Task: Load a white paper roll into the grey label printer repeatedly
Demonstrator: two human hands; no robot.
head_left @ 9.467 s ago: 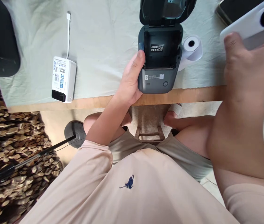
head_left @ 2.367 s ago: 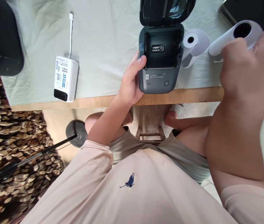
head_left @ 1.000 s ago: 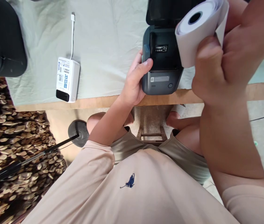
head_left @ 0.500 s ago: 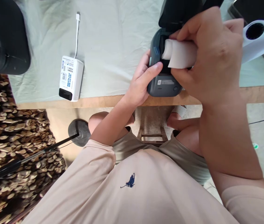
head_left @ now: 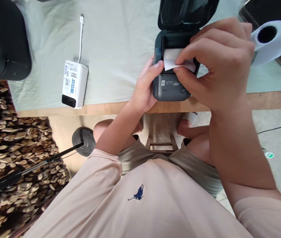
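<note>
A dark grey printer-like device (head_left: 171, 87) stands at the table's front edge, its black lid (head_left: 183, 15) raised at the back. Wrapped round its left side is my left hand (head_left: 146, 86), with the thumb on the rim. Inside the compartment lies a white paper roll (head_left: 171, 54). My right hand (head_left: 217, 62) reaches over from the right and pinches the loose end of the paper between thumb and index finger. Part of the roll and the device's right side are hidden behind that hand.
A white power bank (head_left: 73, 82) with a short cable lies left on the cloth-covered table (head_left: 115, 49). A black bag (head_left: 3, 39) is far left. A white object with a round black opening (head_left: 266, 34) is at the right. Below left stands a round stand base (head_left: 83, 140).
The paper roll now sits down in the device's compartment, where before it was tilted at the opening in my right hand. My right hand has moved left and pinches the paper's end.
</note>
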